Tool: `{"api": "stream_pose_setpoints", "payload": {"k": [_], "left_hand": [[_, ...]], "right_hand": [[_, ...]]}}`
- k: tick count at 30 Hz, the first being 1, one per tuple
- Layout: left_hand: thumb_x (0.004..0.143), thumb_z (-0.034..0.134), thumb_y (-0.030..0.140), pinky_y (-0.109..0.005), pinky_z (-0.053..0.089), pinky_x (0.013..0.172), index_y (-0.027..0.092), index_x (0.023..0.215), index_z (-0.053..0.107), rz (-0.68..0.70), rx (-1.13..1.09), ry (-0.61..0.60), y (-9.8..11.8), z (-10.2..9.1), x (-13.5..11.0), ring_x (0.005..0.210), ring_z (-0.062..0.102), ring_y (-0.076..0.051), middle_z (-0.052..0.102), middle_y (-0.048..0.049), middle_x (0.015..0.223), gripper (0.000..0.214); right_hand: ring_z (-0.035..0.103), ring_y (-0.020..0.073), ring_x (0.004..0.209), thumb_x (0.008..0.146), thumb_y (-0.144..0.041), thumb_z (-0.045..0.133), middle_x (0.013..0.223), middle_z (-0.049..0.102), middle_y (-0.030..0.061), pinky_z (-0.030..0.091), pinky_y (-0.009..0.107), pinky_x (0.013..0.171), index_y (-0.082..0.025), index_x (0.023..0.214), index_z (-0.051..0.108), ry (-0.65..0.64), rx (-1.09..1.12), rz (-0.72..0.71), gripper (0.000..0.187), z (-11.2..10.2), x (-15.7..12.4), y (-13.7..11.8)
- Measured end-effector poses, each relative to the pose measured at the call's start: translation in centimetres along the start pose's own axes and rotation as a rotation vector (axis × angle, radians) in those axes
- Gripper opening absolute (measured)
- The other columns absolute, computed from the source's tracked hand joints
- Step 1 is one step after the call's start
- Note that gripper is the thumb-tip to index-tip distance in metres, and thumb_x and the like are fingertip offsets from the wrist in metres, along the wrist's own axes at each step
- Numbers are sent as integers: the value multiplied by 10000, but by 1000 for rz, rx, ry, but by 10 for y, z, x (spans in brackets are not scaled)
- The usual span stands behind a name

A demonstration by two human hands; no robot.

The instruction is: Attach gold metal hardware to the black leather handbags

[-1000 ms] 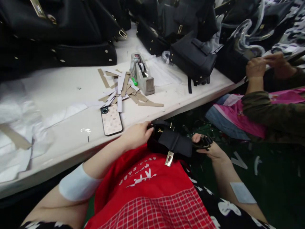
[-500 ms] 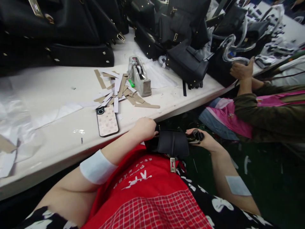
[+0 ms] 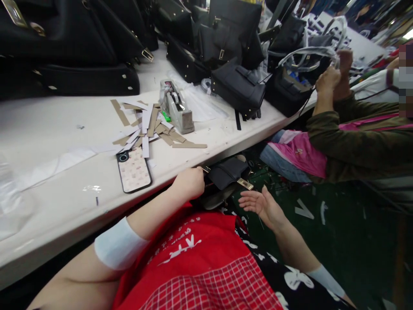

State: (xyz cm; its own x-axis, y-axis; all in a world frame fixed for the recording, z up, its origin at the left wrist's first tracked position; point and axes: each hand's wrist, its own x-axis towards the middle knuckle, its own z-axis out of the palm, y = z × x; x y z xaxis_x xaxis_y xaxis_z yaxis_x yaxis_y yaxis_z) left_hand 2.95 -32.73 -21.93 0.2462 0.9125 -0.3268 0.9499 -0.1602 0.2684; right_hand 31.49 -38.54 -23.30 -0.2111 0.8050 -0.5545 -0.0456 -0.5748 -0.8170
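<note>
The left hand (image 3: 190, 184) is gripping the upper edge of a black bag (image 3: 222, 174), its fingers curling in beside a gold fitting (image 3: 206, 169); the fist is hiding the exact part held. The right hand (image 3: 264, 207) is standing open, fingers extending toward the bag and touching nothing. The bag is sitting between the 2 hands, just beyond the front edge of the worktop (image 3: 64, 185), its gold clasp (image 3: 245, 184) pointing toward the right hand. With the right hand bearing no load, the left hand is probably steadying the bag; whether the lap is supporting it is not showing.

On the worktop, a phone (image 3: 134, 170) is lying flat near the front edge, card strips (image 3: 151, 122) overlapping its far end. A tape dispenser (image 3: 183, 120) is standing upright beside the strips, presumably for easy reach. Farther right, 1 tilted bag (image 3: 238, 88) is resting near the edge. Beyond it, a co-worker's hand (image 3: 328, 82) is holding a plastic-wrapped handle (image 3: 306, 50), the wrap presumably protecting its surface.
</note>
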Motion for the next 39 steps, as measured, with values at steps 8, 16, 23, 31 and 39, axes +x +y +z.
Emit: {"api": "stream_pose_setpoints", "payload": {"k": [8,16,23,31,39], "left_hand": [[822,467,147,-342,542,710,98,1018,562,-2,-61,65,21,5,-7,851,706,-290,714,-175,867,223],[858,453,195,-353,547,708,126,1034,505,54,-195,199,59,-5,-16,842,705,-282,707,-155,882,197],[871,459,188,-380,564,654,137,1011,509,287,-269,230,98,-3,-27,779,712,-281,715,-126,885,157],[825,611,471,-343,548,635,140,943,574,824,-148,197,109,17,-53,726,688,-258,688,-101,844,354],[910,493,305,-246,465,637,184,898,603,665,-569,631,66,-25,-79,686,633,-141,689,-21,802,163]], "right_hand": [[616,212,1075,634,-272,850,1204,656,49,541,291,840,-234,1156,638,148,198,-345,566,60,6,-10],[680,104,858,683,-90,733,936,724,6,559,148,696,-186,897,676,470,539,-496,241,54,45,-54],[693,145,747,743,-188,683,844,728,20,591,226,626,-173,895,652,432,451,-360,156,45,37,-55],[710,196,740,813,-209,668,795,741,32,607,357,761,-180,902,664,454,484,-276,94,17,48,-66],[680,202,740,691,-266,780,881,722,32,553,305,673,-211,1028,681,106,-126,-411,356,-28,-30,-158]]}}
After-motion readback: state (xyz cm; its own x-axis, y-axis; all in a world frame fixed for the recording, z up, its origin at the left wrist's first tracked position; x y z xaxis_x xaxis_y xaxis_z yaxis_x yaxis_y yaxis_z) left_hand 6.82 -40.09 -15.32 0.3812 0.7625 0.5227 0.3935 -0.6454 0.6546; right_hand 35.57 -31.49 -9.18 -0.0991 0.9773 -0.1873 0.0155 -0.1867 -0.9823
